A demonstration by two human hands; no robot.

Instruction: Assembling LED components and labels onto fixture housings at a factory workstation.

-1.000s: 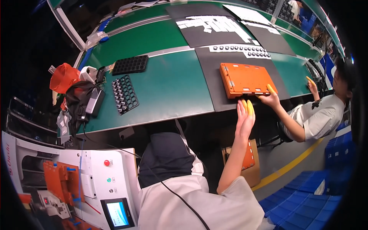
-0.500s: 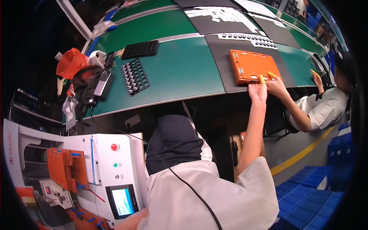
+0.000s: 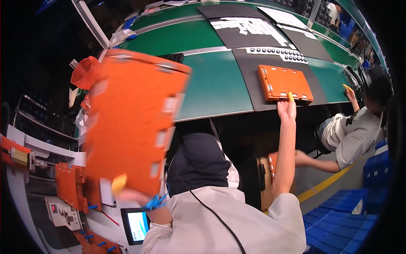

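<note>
A large flat orange case (image 3: 131, 110) with pale inserts along its edges is raised close in front of me on the left, smeared by motion. My left hand (image 3: 134, 198), with a blue band at the wrist and a yellow finger cover, grips its lower end, thumb on the face. A second flat orange case (image 3: 285, 78) lies on the black mat at the table's front edge. At its near side my right hand (image 3: 287, 110) holds on, yellow-covered thumb on top and the other fingers mostly hidden below.
Strips of round black parts (image 3: 277, 54) lie behind the case on the table. A white machine with a screen (image 3: 137, 226) and orange blocks (image 3: 69, 182) stands at lower left. At right sits a co-worker (image 3: 355, 139), one hand (image 3: 302, 158) by another orange piece. Blue bins (image 3: 334, 220) are lower right.
My left hand has come up from beside the machine with the large orange case, now covering the black trays. The co-worker's hand has left the case on the table and moved lower.
</note>
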